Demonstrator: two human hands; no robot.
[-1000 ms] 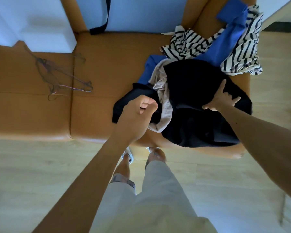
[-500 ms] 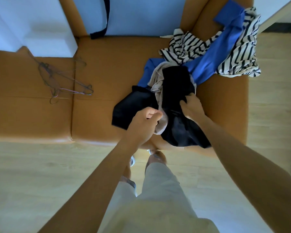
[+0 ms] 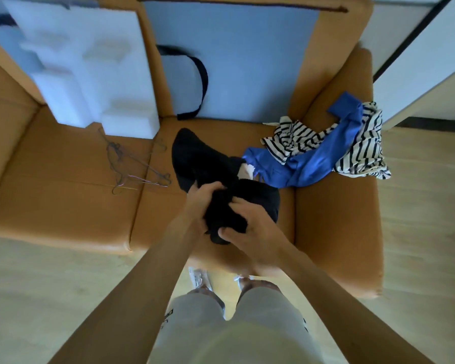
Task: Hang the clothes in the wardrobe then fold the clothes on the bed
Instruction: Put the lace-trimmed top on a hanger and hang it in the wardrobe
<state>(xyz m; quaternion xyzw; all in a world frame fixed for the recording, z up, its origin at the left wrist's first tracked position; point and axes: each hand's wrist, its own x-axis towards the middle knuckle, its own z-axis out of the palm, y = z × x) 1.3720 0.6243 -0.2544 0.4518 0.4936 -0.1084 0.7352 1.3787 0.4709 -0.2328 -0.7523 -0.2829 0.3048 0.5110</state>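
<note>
Your left hand [image 3: 199,206] and right hand [image 3: 252,235] both have fingers [image 3: 211,187] clenched round the bunched black garment [image 3: 197,158] over the tan couch [image 3: 63,200] seat. Beyond it lie a blue garment [image 3: 313,160] and a striped top [image 3: 297,137], with wire hangers [image 3: 132,166] off to the left.

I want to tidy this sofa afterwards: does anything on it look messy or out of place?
Yes. The wire hangers lie tangled on the sofa seat, the striped top and blue garment are crumpled together, and white foam blocks stand there too, odd for a seat.
</note>
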